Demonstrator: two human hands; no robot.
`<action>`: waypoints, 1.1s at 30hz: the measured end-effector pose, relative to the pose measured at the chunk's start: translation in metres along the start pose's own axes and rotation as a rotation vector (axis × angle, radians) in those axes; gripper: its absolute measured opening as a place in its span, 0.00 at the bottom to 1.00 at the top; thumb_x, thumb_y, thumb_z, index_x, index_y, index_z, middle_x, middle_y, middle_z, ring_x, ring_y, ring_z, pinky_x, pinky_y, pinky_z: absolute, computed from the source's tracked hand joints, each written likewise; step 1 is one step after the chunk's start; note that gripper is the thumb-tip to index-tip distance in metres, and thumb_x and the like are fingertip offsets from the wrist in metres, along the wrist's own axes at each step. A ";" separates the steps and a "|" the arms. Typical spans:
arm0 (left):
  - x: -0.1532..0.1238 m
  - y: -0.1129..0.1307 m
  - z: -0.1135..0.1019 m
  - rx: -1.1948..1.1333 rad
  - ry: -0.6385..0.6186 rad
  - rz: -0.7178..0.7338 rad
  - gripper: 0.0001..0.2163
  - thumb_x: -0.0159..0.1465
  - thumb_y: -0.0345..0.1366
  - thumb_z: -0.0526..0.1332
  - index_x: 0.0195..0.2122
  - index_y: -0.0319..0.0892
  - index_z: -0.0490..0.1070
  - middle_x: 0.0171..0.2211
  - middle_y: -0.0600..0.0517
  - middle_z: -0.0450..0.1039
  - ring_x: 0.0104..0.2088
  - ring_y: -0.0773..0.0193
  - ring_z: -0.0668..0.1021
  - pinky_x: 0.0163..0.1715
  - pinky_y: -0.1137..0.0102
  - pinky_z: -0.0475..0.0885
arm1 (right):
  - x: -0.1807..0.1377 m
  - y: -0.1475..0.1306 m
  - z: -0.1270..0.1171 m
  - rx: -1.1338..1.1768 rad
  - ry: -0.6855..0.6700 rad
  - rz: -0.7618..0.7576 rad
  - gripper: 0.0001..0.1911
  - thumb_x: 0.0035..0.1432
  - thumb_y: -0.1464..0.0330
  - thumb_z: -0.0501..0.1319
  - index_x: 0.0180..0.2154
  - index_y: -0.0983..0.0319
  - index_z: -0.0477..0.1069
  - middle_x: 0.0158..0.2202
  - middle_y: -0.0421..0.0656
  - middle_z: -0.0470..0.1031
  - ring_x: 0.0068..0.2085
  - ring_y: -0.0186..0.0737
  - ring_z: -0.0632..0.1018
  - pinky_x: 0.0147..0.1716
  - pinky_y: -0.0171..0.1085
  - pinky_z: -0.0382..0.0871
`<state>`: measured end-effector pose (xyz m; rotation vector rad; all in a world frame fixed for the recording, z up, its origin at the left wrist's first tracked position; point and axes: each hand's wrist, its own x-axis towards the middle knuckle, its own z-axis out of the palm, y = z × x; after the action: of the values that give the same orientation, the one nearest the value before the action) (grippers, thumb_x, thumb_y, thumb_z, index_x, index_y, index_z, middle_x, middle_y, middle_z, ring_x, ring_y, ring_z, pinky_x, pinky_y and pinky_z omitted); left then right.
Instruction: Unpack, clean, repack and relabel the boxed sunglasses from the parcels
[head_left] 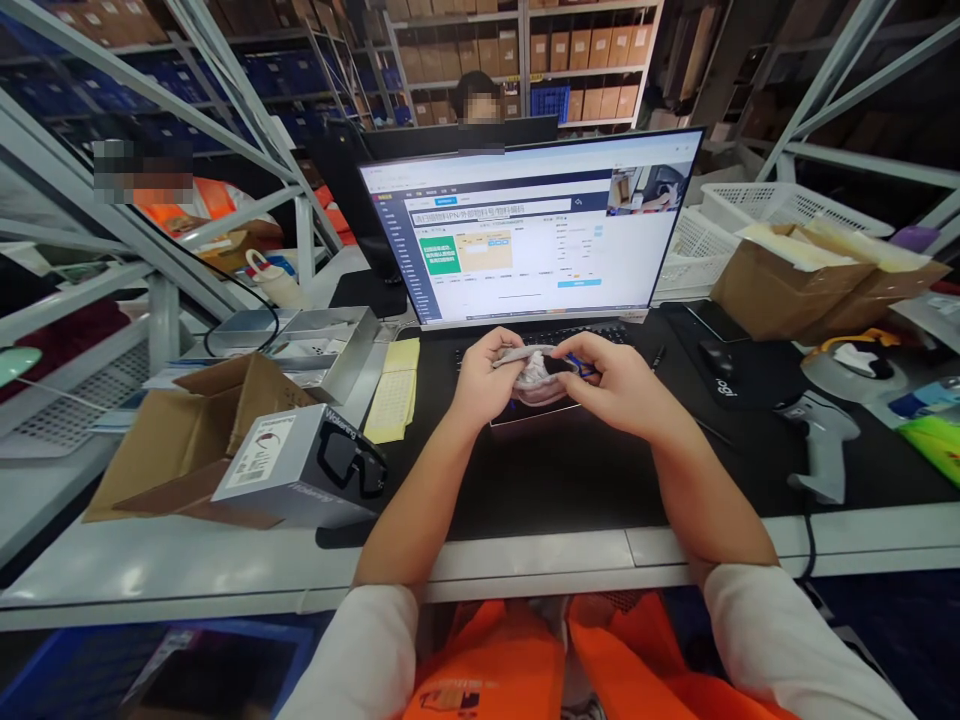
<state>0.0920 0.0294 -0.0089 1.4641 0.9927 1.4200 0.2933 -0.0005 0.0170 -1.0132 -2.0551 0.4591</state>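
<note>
My left hand (486, 379) is closed on the left rim of a soft grey cloth pouch (537, 388), just in front of the monitor. My right hand (616, 380) grips the pouch's right side with thumb and fingers. Its mouth faces up and shows crumpled pale cloth inside. At the right of the mouth, by my right fingers, a dark and blue piece (581, 366) shows; what it is stays partly hidden. Under the pouch lies a dark flat thing with a pale front edge (536, 418). Left of my forearm stands a grey box (300, 465) printed with sport sunglasses.
Behind my hands stand a keyboard (611, 333) and a lit monitor (525, 240). An open cardboard box (187, 440) and yellow slips (395, 392) lie left. A barcode scanner (817, 445), mouse (716, 360) and carton (787, 285) are right. Other people sit beyond the frame bars.
</note>
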 end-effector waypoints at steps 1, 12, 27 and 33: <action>-0.002 0.002 0.001 0.000 -0.040 -0.006 0.05 0.51 0.33 0.63 0.29 0.41 0.69 0.23 0.57 0.66 0.23 0.70 0.68 0.23 0.76 0.60 | 0.001 0.001 0.003 0.021 0.016 -0.004 0.11 0.61 0.69 0.61 0.46 0.60 0.74 0.35 0.40 0.78 0.30 0.35 0.72 0.34 0.35 0.64; -0.005 0.004 -0.004 0.325 -0.019 0.018 0.09 0.51 0.29 0.62 0.26 0.44 0.60 0.21 0.60 0.59 0.22 0.71 0.61 0.24 0.74 0.55 | -0.001 0.002 -0.007 0.624 -0.105 0.014 0.12 0.62 0.65 0.63 0.47 0.59 0.70 0.27 0.37 0.68 0.28 0.35 0.69 0.29 0.35 0.62; -0.013 0.057 -0.073 -0.489 0.176 0.209 0.15 0.50 0.33 0.75 0.35 0.48 0.72 0.14 0.67 0.45 0.15 0.76 0.46 0.20 0.76 0.60 | 0.028 0.074 -0.032 0.496 0.381 0.011 0.17 0.55 0.56 0.70 0.39 0.58 0.71 0.20 0.33 0.62 0.21 0.31 0.61 0.23 0.34 0.52; -0.015 0.066 -0.067 -0.586 0.091 0.278 0.25 0.48 0.35 0.76 0.47 0.57 0.73 0.27 0.60 0.54 0.27 0.71 0.65 0.43 0.64 0.78 | 0.025 0.069 -0.028 0.475 0.383 0.006 0.14 0.58 0.55 0.68 0.38 0.58 0.72 0.20 0.33 0.60 0.22 0.32 0.59 0.24 0.35 0.50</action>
<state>0.0229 -0.0035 0.0483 1.1276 0.3701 1.7987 0.3402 0.0606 0.0048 -0.7489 -1.5054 0.6616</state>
